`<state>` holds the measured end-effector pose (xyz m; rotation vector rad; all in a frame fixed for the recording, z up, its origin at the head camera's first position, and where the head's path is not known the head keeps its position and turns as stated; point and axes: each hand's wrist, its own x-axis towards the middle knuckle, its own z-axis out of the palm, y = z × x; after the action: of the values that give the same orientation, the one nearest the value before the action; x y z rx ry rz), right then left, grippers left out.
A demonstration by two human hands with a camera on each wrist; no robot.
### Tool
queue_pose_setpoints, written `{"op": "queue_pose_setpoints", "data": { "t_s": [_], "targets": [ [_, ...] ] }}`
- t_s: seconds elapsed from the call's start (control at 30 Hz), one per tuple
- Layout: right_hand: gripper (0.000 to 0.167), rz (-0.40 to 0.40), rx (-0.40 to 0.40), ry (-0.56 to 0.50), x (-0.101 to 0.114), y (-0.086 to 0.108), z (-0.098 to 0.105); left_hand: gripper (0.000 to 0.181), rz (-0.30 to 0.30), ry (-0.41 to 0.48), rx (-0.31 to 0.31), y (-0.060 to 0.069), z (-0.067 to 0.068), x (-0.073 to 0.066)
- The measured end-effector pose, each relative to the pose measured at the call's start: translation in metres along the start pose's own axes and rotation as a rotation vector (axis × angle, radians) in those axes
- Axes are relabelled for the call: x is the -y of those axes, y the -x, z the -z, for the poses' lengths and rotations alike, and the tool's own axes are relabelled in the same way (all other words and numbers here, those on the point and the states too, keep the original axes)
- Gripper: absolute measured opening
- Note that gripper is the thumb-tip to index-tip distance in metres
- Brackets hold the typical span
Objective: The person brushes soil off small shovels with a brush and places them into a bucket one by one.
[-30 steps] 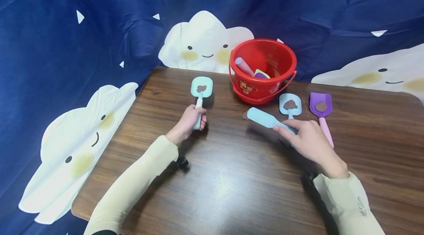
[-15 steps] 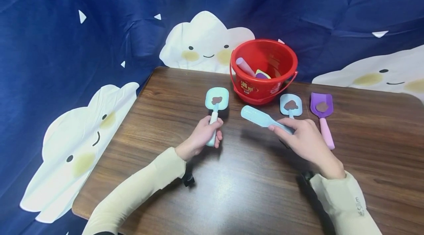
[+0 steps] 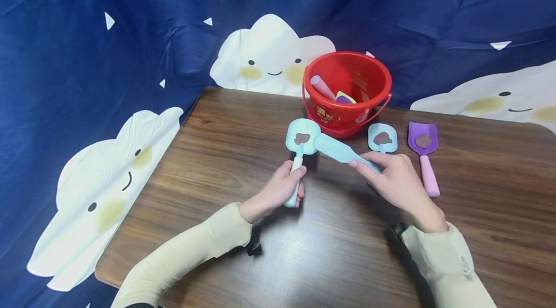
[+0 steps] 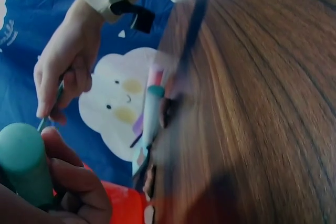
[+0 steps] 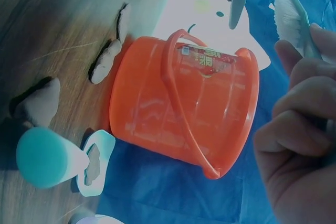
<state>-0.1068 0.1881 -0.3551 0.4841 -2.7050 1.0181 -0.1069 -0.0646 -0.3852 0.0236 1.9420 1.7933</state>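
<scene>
Shovel: pale turquoise, brown-patched, mid-frame; left hand grips it
Brush: pale blue, right of centre; right hand holds it
Bristles: hidden in head view

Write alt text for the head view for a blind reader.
A person's left hand holds a pale blue shovel bearing a brown piece; the right hand holds a light blue brush at its rim. Behind stands a red bucket with things inside; a similar shovel and a purple shovel lie at right on the wooden table.

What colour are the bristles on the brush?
White; the bristles show best in the right wrist view.
</scene>
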Motion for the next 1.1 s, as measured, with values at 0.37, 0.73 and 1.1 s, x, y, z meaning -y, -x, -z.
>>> {"op": "queue_pose_setpoints", "data": {
  "t_s": [0.37,0.73,1.1],
  "targets": [
    [0.024,-0.012,0.011,-0.001,0.009,-0.005,-0.006,0.017,0.001,0.040,0.072,0.008,-0.014,-0.001],
    [0.025,-0.033,0.072,-0.016,0.011,-0.007,-0.009,0.018,-0.005,0.012,0.124,0.009,-0.019,0.002],
    [0.030,0.001,0.163,0.022,0.012,-0.012,-0.005,0.014,-0.011,-0.057,0.124,0.010,-0.020,0.001]
  ]
}}
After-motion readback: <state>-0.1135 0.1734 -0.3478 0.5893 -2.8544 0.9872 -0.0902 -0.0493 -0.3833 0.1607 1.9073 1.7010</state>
